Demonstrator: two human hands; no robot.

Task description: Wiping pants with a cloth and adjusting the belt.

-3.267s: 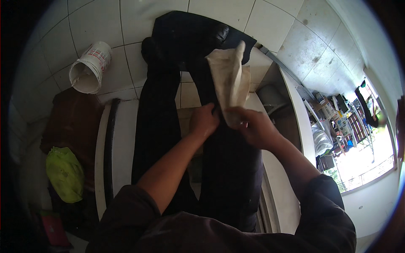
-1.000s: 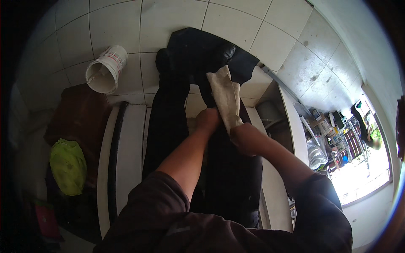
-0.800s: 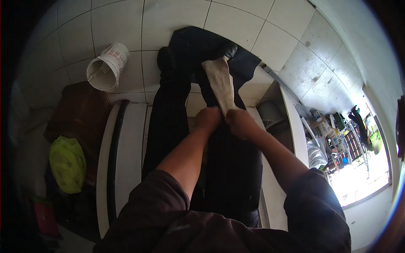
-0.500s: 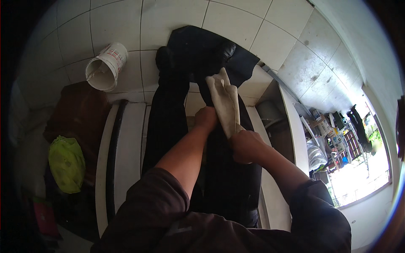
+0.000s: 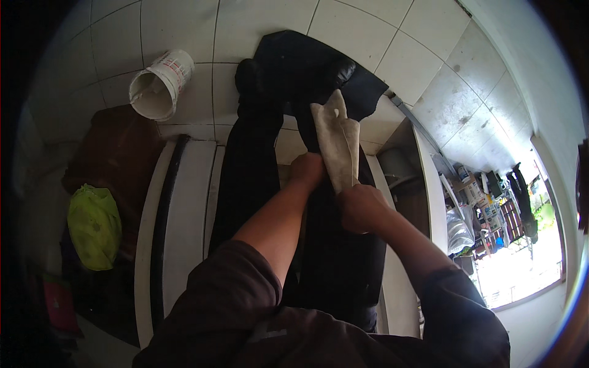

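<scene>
While the head view looks down, right hand (image 5: 363, 208): closed around the near end of beige cloth (image 5: 337, 142).
Left hand (image 5: 307, 170): curled beside it; grip hidden.
Cloth: over right trouser leg (image 5: 340, 264), pointing toward black mat's (image 5: 288, 58) near edge.

Pale tiled room, brightly lit from one side.
Light floor tiles (image 5: 356, 30) with dark joints stretch across twelve o'clock; a white wall (image 5: 524, 67) curves past two. A bright opening (image 5: 521, 270) glares towards four, beside clutter (image 5: 488, 202) at three. Nearer in at three stands an open white-edged cabinet (image 5: 434, 190); brown furniture (image 5: 116, 141) sits shadowed between nine and ten.
</scene>
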